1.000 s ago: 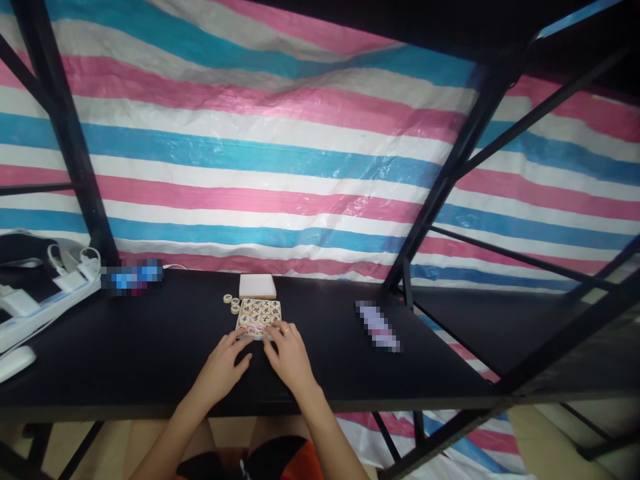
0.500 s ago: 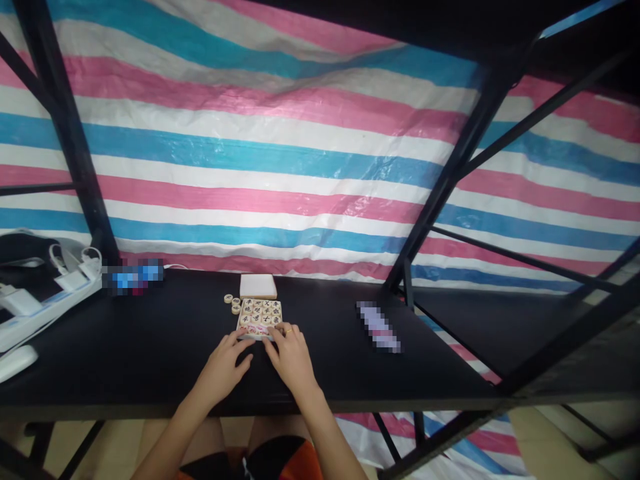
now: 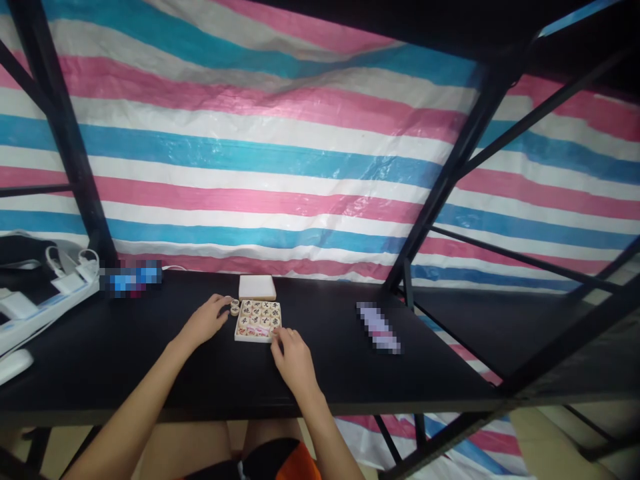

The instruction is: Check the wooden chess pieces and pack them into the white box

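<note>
In my head view, the left hand (image 3: 206, 321) slants palm-down toward one o'clock, fingertips by loose pieces (image 3: 235, 311), at ten o'clock from the box of pieces (image 3: 253, 338) on the tabletop (image 3: 340, 333); the right hand (image 3: 294, 355) curls at its four-o'clock corner; they're apart; whether either grips, I cannot tell.

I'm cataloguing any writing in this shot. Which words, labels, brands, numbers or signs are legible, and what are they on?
None reads surely.
Black characters on round cream game pieces in the white rectangular box: too small.
Reddish marks, box's near row: too small.
Marks on loose round cream pieces: too small.
Pale purple oblong object and blue object: pixelated.
</note>
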`<state>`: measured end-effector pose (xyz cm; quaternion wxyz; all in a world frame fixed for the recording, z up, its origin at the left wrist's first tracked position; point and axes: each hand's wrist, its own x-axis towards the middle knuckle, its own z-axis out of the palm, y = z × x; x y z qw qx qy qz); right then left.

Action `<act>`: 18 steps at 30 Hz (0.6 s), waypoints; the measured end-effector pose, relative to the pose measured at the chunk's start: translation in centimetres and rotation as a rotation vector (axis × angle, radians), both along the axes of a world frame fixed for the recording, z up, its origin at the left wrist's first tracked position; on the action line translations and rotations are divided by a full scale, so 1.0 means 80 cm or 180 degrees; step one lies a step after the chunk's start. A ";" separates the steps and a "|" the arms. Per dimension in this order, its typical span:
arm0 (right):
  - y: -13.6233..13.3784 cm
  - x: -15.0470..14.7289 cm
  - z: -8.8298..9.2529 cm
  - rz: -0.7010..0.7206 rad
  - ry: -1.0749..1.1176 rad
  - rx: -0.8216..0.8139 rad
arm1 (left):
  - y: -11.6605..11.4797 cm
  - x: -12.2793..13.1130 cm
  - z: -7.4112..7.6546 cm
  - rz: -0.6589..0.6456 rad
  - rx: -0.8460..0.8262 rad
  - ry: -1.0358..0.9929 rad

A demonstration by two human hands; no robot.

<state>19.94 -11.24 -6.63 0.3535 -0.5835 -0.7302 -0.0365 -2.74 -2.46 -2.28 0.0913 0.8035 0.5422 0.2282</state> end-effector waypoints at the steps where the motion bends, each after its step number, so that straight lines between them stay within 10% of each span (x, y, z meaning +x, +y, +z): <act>1: -0.001 0.000 0.001 0.0020 -0.0010 -0.0066 | 0.004 0.000 -0.002 -0.0139 -0.0040 0.0136; 8: -0.013 -0.002 0.009 0.0492 -0.0009 -0.0421 | -0.008 0.001 -0.030 -0.0069 0.0044 0.0593; 18: -0.013 -0.003 0.013 0.0642 0.0262 -0.0539 | -0.005 0.002 -0.018 -0.0061 0.0050 0.0541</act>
